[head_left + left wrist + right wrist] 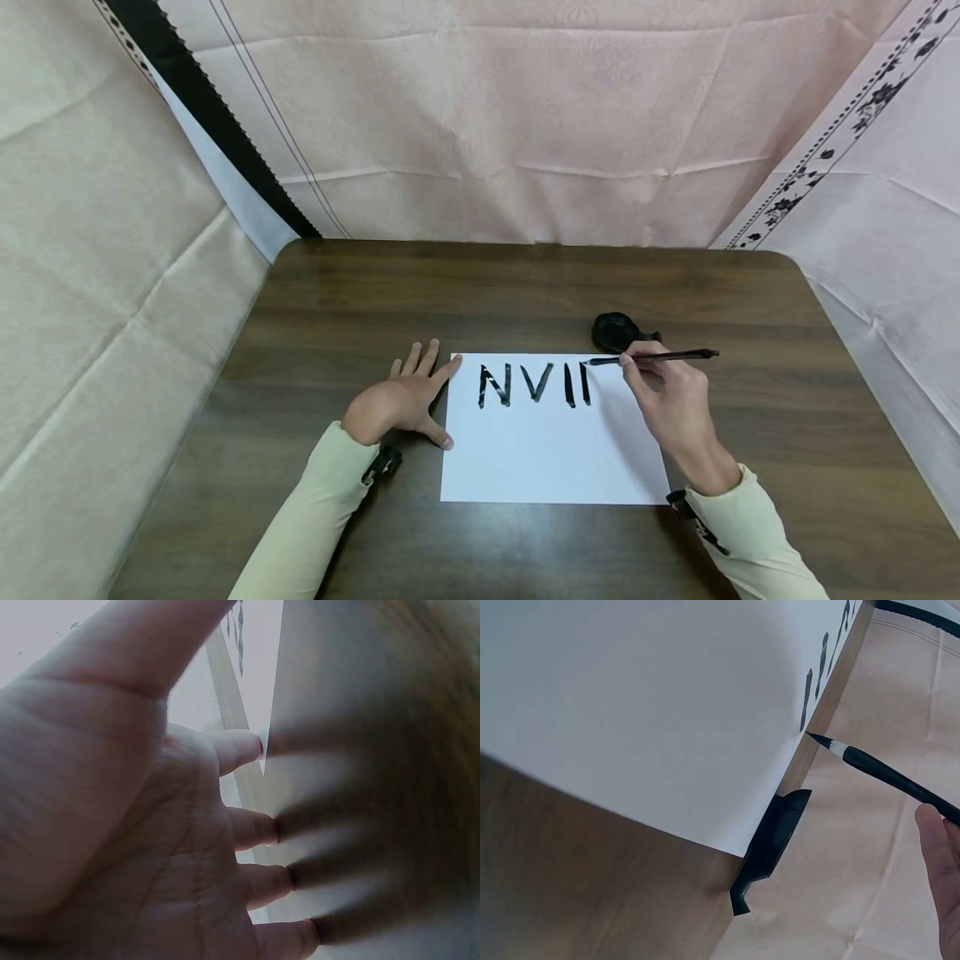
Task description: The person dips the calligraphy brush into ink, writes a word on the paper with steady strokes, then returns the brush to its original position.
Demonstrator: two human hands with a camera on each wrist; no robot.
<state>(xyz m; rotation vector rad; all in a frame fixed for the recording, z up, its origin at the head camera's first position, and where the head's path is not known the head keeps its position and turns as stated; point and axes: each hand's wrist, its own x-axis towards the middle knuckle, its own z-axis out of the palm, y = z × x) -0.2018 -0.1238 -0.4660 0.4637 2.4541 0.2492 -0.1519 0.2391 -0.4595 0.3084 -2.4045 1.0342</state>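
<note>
A white sheet of paper [540, 458] lies on the wooden table, with black strokes reading N, V and two upright bars along its upper part. My right hand [671, 400] pinches a dark writing brush [675, 355], its handle slanting off to the right. In the right wrist view the pointed tip of the brush [885, 772] is right at the top of the last bar. My left hand [405, 396] is spread flat at the paper's left edge, thumb and index finger on the sheet, the other fingers on the table.
A black ink dish [615, 332] with a short handle stands just behind the paper's upper right edge, close to my right hand. The brown table [525, 550] has rounded far corners. Pale cloth [525, 125] hangs behind it and at both sides.
</note>
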